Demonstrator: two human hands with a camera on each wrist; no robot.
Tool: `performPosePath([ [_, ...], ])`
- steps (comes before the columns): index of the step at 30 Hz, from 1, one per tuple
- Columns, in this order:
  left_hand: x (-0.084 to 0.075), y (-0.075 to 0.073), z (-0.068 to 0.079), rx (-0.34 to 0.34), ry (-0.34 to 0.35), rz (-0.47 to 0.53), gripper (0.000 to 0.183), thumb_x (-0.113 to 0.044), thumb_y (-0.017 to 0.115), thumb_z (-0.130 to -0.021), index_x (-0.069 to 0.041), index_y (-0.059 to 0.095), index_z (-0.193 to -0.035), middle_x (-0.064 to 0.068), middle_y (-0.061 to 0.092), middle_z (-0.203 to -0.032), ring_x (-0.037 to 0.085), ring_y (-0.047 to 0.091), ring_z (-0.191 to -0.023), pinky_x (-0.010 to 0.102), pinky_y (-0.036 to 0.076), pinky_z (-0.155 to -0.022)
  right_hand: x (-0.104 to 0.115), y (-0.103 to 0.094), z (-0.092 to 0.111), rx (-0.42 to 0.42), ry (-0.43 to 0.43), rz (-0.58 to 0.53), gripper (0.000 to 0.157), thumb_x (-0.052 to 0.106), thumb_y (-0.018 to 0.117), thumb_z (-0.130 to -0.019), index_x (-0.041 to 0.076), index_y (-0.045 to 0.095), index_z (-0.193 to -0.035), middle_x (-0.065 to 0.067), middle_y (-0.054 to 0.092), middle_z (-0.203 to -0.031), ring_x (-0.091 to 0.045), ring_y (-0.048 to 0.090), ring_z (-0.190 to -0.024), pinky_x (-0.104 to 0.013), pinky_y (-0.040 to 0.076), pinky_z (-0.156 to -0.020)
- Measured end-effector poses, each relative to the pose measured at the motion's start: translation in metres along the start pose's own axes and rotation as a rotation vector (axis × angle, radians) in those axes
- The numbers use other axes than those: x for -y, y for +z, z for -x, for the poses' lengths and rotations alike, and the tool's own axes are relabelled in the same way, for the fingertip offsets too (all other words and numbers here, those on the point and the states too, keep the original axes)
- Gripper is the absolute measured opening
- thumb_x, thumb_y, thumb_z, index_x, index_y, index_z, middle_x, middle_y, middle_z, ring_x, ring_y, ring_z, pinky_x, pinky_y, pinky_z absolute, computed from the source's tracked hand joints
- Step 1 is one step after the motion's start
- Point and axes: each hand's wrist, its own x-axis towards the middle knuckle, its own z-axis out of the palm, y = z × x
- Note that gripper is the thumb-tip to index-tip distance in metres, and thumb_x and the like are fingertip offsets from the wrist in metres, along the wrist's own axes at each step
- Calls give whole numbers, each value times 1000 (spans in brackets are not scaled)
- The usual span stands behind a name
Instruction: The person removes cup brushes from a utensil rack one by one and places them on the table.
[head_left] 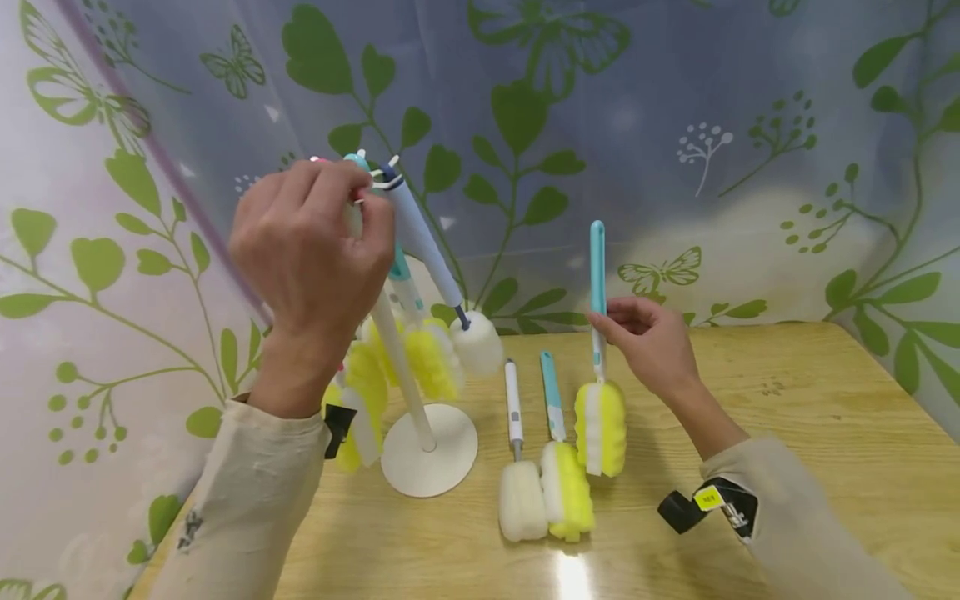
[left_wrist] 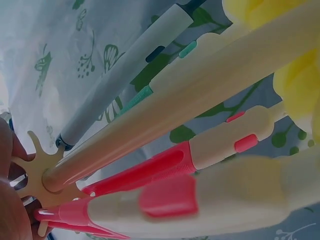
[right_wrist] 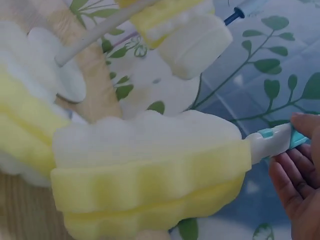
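Head view: left-hand grip (head_left: 311,221) clasps the white round-based stand (head_left: 408,385) upper left, likely steadying it; right-hand grip (head_left: 651,340) pinches a teal-handled, yellow-and-white sponge brush (head_left: 602,425).

Glare on table (head_left: 795,400), dim wrist views

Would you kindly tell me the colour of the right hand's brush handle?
The handle is turquoise and white, clearest in the head view.
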Motion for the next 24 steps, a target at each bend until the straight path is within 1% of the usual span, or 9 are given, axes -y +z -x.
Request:
performPosePath([
  [2, 1, 0, 0, -6, 1, -1, 21, -10, 48, -74, -5, 68, -69, 7, 66, -71, 29, 55, -62, 44, 42, -63, -8, -1, 3, 12, 40, 18, 44, 32, 67, -88, -2, 63, -115, -16, 66, -100, -9, 65, -80, -23, 53, -72],
  [7, 2, 0, 0, -19, 3, -6, 23, -9, 47, -73, -6, 69, -69, 6, 66, -71, 28, 56, -61, 45, 42, -61, -26, -3, 9, 57, 177, 92, 52, 43, 65, -87, 0, 63, -115, -15, 67, -101, -13, 66, -81, -26, 54, -70],
  [9, 2, 0, 1, -20, 0, -7, 23, -9, 47, -73, -6, 69, -69, 6, 66, -70, 29, 56, -62, 45, 42, -61, -33, -5, 11, 71, 215, 112, 53, 45, 64, -87, 1, 63, -116, -14, 67, -102, -15, 66, -82, -27, 55, -70],
  [12, 3, 0, 1, -24, -5, -6, 23, -9, 48, -74, -6, 69, -68, 6, 66, -70, 29, 56, -62, 45, 42, -60, -40, -10, 12, 75, 238, 118, 53, 45, 63, -88, 0, 63, -117, -16, 66, -104, -17, 66, -84, -27, 55, -71],
  [19, 4, 0, 2, -38, -14, -6, 23, -10, 48, -75, -6, 70, -68, 5, 67, -71, 29, 57, -61, 46, 43, -60, -49, -26, 15, 61, 290, 116, 59, 48, 62, -87, -2, 61, -118, -17, 66, -105, -12, 67, -81, -28, 55, -71],
  [22, 5, 0, 2, -40, -14, -5, 23, -10, 48, -74, -6, 70, -68, 5, 67, -71, 29, 56, -61, 45, 43, -60, -54, -29, 17, 91, 345, 94, 62, 47, 63, -87, -5, 59, -119, -15, 67, -104, -12, 68, -80, -33, 55, -75],
  [24, 5, 0, 2, -38, -15, -6, 22, -10, 48, -74, -6, 69, -68, 5, 67, -71, 29, 56, -61, 45, 43, -61, -59, -29, 19, 131, 382, 85, 62, 46, 63, -87, -7, 58, -119, -14, 67, -102, -14, 68, -80, -38, 54, -78],
])
